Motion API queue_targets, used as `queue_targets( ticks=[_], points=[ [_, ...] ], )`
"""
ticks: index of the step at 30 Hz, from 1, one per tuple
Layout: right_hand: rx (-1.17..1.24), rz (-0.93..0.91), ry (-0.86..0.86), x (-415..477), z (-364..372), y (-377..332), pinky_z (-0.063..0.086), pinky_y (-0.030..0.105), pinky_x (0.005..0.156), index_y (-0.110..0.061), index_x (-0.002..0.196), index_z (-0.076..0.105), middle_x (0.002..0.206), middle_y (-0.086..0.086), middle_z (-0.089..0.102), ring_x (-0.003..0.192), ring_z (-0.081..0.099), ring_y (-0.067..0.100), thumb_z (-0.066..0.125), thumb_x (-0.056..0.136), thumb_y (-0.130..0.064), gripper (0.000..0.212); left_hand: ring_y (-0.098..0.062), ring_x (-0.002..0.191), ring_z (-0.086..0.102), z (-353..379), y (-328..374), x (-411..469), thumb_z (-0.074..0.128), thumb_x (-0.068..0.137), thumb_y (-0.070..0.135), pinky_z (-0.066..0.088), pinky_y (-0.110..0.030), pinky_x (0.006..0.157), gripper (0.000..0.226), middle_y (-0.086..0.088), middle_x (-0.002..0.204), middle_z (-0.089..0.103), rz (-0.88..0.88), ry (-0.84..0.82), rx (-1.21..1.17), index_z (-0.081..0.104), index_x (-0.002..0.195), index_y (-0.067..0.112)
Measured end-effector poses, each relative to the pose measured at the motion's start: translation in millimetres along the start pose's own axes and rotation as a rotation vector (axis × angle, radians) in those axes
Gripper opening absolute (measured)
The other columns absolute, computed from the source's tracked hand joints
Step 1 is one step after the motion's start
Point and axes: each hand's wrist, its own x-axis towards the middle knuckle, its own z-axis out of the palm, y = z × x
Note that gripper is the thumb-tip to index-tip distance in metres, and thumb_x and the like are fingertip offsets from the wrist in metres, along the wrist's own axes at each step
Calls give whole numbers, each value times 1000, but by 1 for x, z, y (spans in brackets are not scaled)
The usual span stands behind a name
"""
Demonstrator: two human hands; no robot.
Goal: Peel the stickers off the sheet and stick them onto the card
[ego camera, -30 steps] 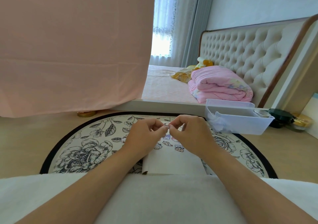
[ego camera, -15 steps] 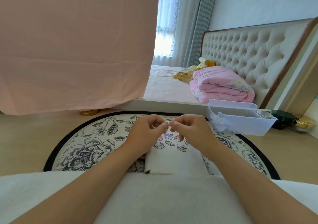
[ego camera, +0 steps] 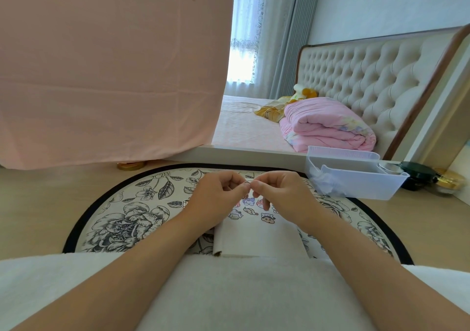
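Note:
A pale card lies on the round flower-printed table in front of me, with several small cartoon stickers stuck along its far part. My left hand and my right hand meet above the card's far edge, fingertips together. Between them they pinch a tiny sticker, which is mostly hidden by the fingers. I cannot make out the sticker sheet; the hands cover that spot.
A clear plastic bin stands at the table's right, with a dark jar and a gold-lidded jar beyond it. A bed with a folded pink quilt lies behind. A pink cloth hangs at the left.
Both hands have stayed together, pinching at the same spot above the card. Only the view has shifted slightly.

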Motion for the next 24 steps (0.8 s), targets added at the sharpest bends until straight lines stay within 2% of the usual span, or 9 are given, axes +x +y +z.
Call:
queue_targets(
  ticks=[5, 9, 14, 16, 20, 24],
  points=[
    [184, 110, -102, 0, -4, -1, 40, 22, 45, -14, 94, 74, 84, -1, 71, 59, 61, 14, 65, 96, -26, 16, -9, 65, 63, -4, 3, 0, 71, 90, 20, 55, -24, 64, 9, 3, 70, 72, -50, 9, -70, 74, 82, 17],
    [143, 93, -101, 0, -6, 1, 41, 22, 46, -10, 96, 74, 81, -3, 71, 61, 61, 14, 65, 97, -24, 16, -11, 66, 63, -4, 5, -1, 70, 90, 19, 55, -27, 68, 10, 0, 72, 72, -52, -11, -69, 74, 81, 17],
    [87, 47, -66, 0, -5, 0, 41, 18, 47, -8, 92, 73, 74, 0, 71, 55, 59, 12, 66, 96, -18, 13, -7, 63, 60, -3, 6, -1, 71, 89, 17, 52, -20, 65, 10, 7, 67, 69, -59, -10, -59, 73, 80, 17],
    [23, 2, -39, 0, -4, 0, 44, 17, 49, -8, 89, 74, 73, 0, 71, 53, 59, 11, 66, 96, -17, 14, -8, 65, 61, -3, 6, -1, 71, 89, 18, 53, -23, 67, 10, 5, 68, 70, -63, -12, -52, 73, 79, 18],
    [-214, -114, 0, 1, -2, 3, 54, 30, 58, -17, 83, 75, 69, -5, 71, 51, 57, 5, 65, 94, -20, 15, -11, 65, 63, -2, 4, -1, 70, 89, 18, 55, -28, 68, 11, -3, 72, 73, -53, -22, -8, 72, 78, 18],
    [-343, -198, 24, 1, 1, 5, 45, 22, 54, -22, 79, 73, 56, -19, 60, 49, 50, 2, 63, 92, -20, 17, -7, 58, 58, 0, 4, -2, 69, 89, 18, 49, -22, 60, 12, -7, 72, 72, -42, -21, 24, 71, 77, 17]
  ],
)
